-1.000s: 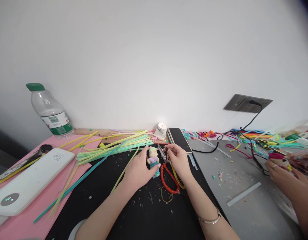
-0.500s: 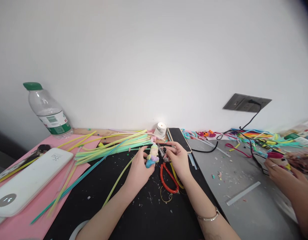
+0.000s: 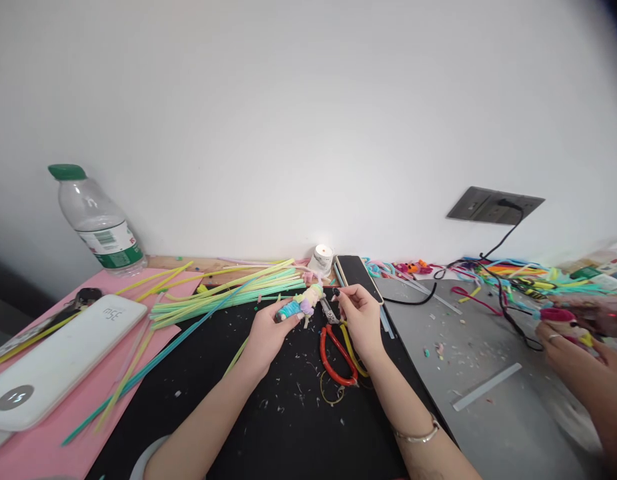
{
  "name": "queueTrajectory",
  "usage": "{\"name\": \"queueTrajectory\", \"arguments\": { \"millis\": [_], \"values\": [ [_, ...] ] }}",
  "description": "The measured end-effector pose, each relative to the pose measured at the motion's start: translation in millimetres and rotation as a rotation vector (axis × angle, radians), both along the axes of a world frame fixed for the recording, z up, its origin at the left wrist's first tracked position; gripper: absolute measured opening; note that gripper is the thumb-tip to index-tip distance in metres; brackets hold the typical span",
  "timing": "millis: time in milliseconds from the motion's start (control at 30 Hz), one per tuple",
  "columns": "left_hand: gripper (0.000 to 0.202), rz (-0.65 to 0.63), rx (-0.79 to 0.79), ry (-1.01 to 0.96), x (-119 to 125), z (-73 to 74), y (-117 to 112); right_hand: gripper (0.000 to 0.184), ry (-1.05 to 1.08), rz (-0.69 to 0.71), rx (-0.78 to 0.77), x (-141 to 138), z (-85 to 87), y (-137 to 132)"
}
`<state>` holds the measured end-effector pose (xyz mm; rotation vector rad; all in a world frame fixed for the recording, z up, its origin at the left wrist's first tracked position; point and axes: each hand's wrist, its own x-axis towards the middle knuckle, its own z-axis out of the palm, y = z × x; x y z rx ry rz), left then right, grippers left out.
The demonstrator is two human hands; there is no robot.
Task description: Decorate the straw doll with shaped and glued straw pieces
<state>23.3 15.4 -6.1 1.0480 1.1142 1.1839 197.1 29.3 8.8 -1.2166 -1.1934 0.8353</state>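
Observation:
My left hand (image 3: pixel 271 333) is closed around the blue end of a small pastel doll (image 3: pixel 308 301), fuzzy as if made of pipe cleaners. The doll lies tilted, its yellow and lilac part pointing up and right. In a pinch of thumb and forefinger, my right hand (image 3: pixel 361 317) holds a small dark bead-like piece (image 3: pixel 337 292), a short way right of the doll and apart from it. Just below, between the hands, pliers (image 3: pixel 338 360) with one red and one yellow handle rest on the black mat (image 3: pixel 283 427).
Green and yellow pipe cleaners (image 3: pixel 228 293) lie at left, near a white power bank (image 3: pixel 63 360) and a bottle (image 3: pixel 103 227). A white cup (image 3: pixel 322 260) and a phone (image 3: pixel 361 277) stand at the back. A co-worker's hand (image 3: pixel 578 360) holds a pink-topped piece at right.
The doll has tipped from upright to slanting, and my left hand has shifted slightly left. My right hand has drawn the dark piece up and a little right, away from the doll.

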Motion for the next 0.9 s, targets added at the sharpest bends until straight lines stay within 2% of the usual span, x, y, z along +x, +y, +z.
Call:
{"name": "queueTrajectory", "arguments": {
  "millis": [67, 133, 300, 400, 533, 700, 900],
  "values": [
    [0.037, 0.031, -0.008, -0.030, -1.4, -1.4, 0.0, 0.018, -0.019, -0.028, -0.001, 0.2, 1.5, -1.0],
    [0.038, 0.064, -0.050, -0.145, -2.3, -2.5, 0.1, 0.018, -0.035, -0.034, 0.005, 0.3, 1.4, -1.6],
    [0.042, 0.143, -0.179, -0.379, -2.5, 0.7, 1.1, 0.022, -0.086, 0.013, 0.048, 0.3, -4.9, -1.2],
    [0.037, 0.126, -0.187, -0.521, -3.2, 4.5, 3.0, 0.023, -0.085, 0.039, 0.035, 0.2, -8.8, 0.3],
    [0.019, 0.071, -0.242, -0.690, -7.5, 7.5, 6.6, 0.025, -0.042, 0.090, -0.003, -0.4, -10.9, 2.4],
    [0.013, 0.080, -0.319, -0.728, -11.4, 9.8, 8.0, 0.024, -0.006, 0.151, -0.022, -3.4, -9.7, 1.7],
    [0.019, 0.014, -0.283, -0.688, -10.0, 9.2, 6.3, 0.023, -0.049, 0.177, -0.019, -4.4, -7.6, -1.6]
  ]
}}
